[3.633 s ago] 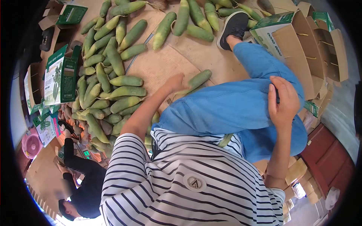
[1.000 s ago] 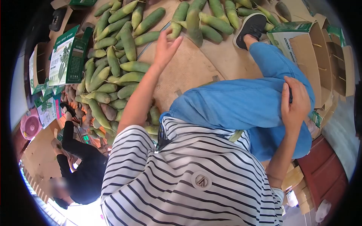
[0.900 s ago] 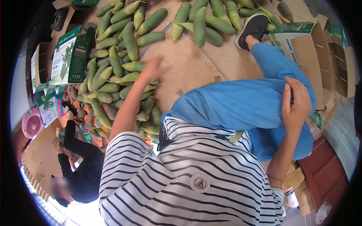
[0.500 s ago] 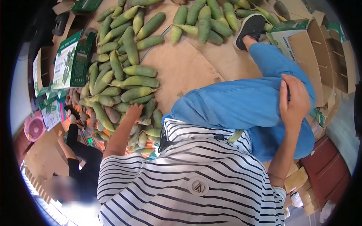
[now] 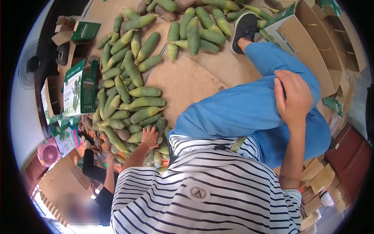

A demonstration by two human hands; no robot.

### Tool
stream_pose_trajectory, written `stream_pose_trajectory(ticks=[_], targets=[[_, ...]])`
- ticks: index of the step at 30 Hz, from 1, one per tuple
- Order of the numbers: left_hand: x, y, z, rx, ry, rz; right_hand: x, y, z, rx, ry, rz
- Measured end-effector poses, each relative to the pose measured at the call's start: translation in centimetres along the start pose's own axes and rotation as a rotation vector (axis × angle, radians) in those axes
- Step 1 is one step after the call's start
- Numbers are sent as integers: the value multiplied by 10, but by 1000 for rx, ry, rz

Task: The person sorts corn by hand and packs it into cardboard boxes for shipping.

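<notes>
My left hand (image 5: 150, 137) rests palm down on the near edge of a pile of green radishes (image 5: 146, 102), fingers spread and stretched out. It touches the radishes under it without being closed around one. My right hand (image 5: 294, 95) lies on my raised knee, its fingers curled. A small dark thing (image 5: 284, 92) shows between the thumb and fingers, too hidden to name. A separate group of green radishes (image 5: 193, 36) lies farther ahead, near my shoe.
Open cardboard cartons (image 5: 311, 43) stand at the right. A green-and-white printed box (image 5: 80, 89) is beside the pile at the left, with a pink fan (image 5: 49, 153) behind it. Another person (image 5: 102, 197) works at the lower left. Cardboard (image 5: 194, 80) covers the floor.
The head view has tilted, so the scene sits lower on the left. My left hand's fingers look more spread on the radishes. My right hand stays on the knee. The other person's arms have shifted.
</notes>
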State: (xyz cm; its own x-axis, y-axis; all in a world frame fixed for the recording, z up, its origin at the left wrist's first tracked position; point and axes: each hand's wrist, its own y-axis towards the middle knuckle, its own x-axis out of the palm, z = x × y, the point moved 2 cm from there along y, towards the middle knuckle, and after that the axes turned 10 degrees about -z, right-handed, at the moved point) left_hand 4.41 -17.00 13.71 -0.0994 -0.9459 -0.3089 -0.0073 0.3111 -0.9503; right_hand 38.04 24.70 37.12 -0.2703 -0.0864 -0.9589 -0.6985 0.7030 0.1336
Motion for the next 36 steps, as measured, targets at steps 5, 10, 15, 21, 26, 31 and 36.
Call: stream_pose_trajectory(ticks=[5,10,15,21,26,31,36], targets=[[-18,10,-17,-25,-109,148,-1,-3,4,-6,33,25],[-101,29,-29,-107,-633,853,-2,-3,3,6,30,13],[-266,70,-46,-51,-643,1121,1,-3,3,-17,9,6],[-290,60,-90,19,-759,982,1,-4,2,15,9,8],[-163,82,-109,-368,-345,296,3,1,2,12,-8,2],[-82,106,-124,-500,-140,227,4,6,-2,5,-39,-24],[-85,103,-119,-543,-123,215,4,13,-9,21,-55,-47]])
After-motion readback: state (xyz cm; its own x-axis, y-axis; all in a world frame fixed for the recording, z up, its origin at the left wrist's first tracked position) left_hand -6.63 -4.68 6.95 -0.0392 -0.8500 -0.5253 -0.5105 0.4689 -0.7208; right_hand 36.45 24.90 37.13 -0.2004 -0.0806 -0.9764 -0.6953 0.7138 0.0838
